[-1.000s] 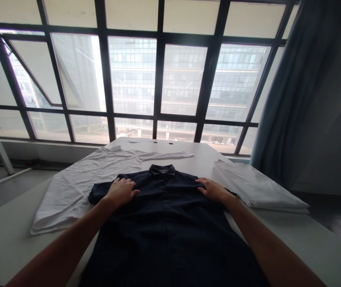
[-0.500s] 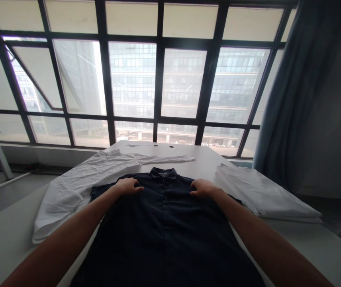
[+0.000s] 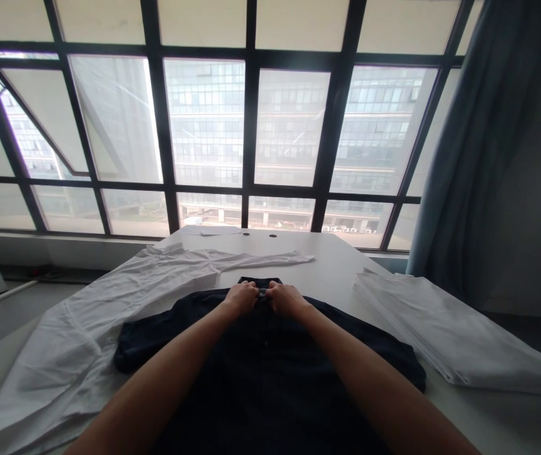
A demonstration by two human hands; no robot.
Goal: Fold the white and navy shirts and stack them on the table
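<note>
Hands (image 3: 242,297) now at shirt collar (image 3: 260,280)

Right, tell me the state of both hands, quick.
Left hand: closed on the collar of the dark shirt, at its left side.
Right hand: closed on the same collar, right side.

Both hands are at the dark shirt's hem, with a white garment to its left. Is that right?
Not the hem: the head view shows the left hand and right hand at the collar of the dark shirt. The rest holds.
</note>
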